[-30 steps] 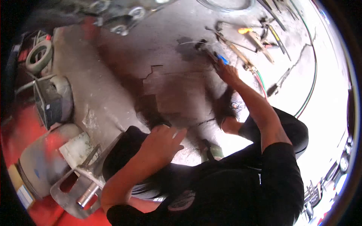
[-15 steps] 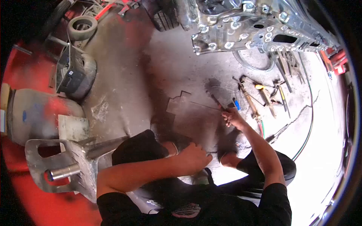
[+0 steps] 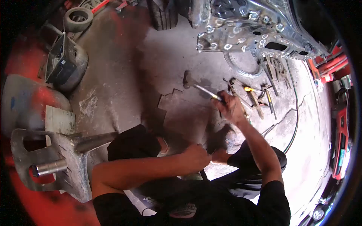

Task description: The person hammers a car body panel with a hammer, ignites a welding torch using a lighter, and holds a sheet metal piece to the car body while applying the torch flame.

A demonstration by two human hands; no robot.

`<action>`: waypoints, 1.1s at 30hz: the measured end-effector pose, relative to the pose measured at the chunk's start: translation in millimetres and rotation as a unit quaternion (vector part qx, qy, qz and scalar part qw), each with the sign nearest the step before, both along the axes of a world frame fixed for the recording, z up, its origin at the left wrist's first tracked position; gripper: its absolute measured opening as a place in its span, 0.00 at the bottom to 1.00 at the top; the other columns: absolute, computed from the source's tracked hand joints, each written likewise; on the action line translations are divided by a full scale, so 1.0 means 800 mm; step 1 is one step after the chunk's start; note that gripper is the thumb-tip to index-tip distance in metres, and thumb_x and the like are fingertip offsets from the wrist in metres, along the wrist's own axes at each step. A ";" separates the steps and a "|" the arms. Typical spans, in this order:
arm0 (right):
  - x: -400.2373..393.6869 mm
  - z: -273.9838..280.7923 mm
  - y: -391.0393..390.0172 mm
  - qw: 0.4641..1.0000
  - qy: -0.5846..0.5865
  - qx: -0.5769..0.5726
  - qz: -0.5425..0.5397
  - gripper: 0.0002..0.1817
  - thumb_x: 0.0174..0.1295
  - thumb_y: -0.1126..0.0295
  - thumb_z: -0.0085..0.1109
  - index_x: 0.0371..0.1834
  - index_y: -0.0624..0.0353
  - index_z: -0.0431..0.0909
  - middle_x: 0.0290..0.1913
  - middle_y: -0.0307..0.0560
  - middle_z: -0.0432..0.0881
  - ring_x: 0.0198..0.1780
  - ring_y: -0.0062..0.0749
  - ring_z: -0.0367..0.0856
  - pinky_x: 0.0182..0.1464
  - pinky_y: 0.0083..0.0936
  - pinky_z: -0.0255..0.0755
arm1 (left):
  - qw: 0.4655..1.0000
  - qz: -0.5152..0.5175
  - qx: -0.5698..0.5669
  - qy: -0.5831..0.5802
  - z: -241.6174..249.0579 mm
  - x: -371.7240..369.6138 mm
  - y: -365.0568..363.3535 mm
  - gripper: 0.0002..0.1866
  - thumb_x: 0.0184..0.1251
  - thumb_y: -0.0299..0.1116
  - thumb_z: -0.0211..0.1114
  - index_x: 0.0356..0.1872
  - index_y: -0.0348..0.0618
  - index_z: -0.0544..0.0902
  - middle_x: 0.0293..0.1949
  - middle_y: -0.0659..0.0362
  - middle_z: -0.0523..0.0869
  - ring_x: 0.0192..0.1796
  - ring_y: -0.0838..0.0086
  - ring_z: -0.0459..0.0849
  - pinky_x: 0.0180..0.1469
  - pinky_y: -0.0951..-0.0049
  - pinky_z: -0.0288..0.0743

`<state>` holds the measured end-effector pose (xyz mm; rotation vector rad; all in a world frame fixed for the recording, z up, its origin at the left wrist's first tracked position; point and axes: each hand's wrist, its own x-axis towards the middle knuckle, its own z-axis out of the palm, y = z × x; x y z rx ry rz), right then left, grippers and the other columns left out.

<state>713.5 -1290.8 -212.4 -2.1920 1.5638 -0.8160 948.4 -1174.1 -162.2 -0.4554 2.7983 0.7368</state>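
My right hand (image 3: 230,108) is closed round the handle of a hammer (image 3: 203,89). The hammer's dark head points up and to the left, above a flat, notched sheet piece (image 3: 184,118) on the floor. My left hand (image 3: 197,156) rests near my knees with its fingers curled in. What lies inside those fingers, if anything, is hidden. Just beyond my right hand, several tools lie on the floor, among them a yellow-handled screwdriver (image 3: 249,89).
A bare metal car body panel (image 3: 233,39) overhangs the floor ahead, with a wire coil (image 3: 245,69) beneath it. At left are a grey plastic chair or stool (image 3: 75,158), a black bin (image 3: 62,62) and a tire (image 3: 78,19). A hose (image 3: 295,113) runs along the right.
My right hand has risen slightly, and a hammer now shows plainly in it, its head up and left. My left hand stays near my knees. The view has shifted a little.
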 end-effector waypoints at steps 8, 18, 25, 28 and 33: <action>-0.052 0.073 -0.122 0.969 0.134 -0.204 -0.039 0.16 0.66 0.58 0.65 0.38 0.59 0.73 0.24 0.57 0.80 0.26 0.57 0.81 0.27 0.44 0.73 | 0.999 -0.006 -0.002 -0.032 0.000 0.000 -0.006 0.10 0.60 0.33 0.63 0.39 0.39 0.81 0.34 0.49 0.86 0.41 0.55 0.86 0.42 0.51 0.74; -0.070 0.084 -0.178 0.952 0.189 -0.234 -0.061 0.15 0.67 0.57 0.63 0.37 0.58 0.74 0.20 0.56 0.80 0.25 0.54 0.83 0.28 0.45 0.75 | 0.999 0.016 -0.046 -0.020 0.010 0.010 -0.021 0.12 0.62 0.33 0.62 0.44 0.39 0.81 0.37 0.49 0.86 0.44 0.55 0.86 0.41 0.53 0.75; -0.066 0.082 -0.181 0.957 0.225 -0.162 -0.090 0.16 0.67 0.56 0.62 0.43 0.58 0.74 0.23 0.58 0.81 0.28 0.56 0.84 0.30 0.46 0.76 | 0.999 0.026 -0.027 -0.040 0.027 0.015 -0.034 0.16 0.63 0.34 0.62 0.49 0.38 0.81 0.41 0.47 0.86 0.47 0.55 0.85 0.45 0.55 0.75; -0.055 0.084 -0.168 0.967 0.132 -0.209 -0.058 0.16 0.68 0.56 0.62 0.41 0.58 0.73 0.24 0.59 0.81 0.29 0.57 0.84 0.30 0.47 0.75 | 0.998 0.036 -0.034 -0.029 0.030 0.018 -0.036 0.16 0.63 0.34 0.62 0.50 0.38 0.81 0.41 0.47 0.86 0.47 0.54 0.85 0.46 0.54 0.75; -0.064 0.082 -0.178 0.962 0.180 -0.184 -0.087 0.16 0.66 0.57 0.63 0.38 0.58 0.73 0.23 0.58 0.81 0.27 0.56 0.83 0.30 0.47 0.75 | 0.998 0.016 -0.024 -0.052 0.031 0.017 -0.033 0.18 0.64 0.35 0.62 0.52 0.38 0.80 0.42 0.46 0.85 0.48 0.53 0.84 0.47 0.53 0.75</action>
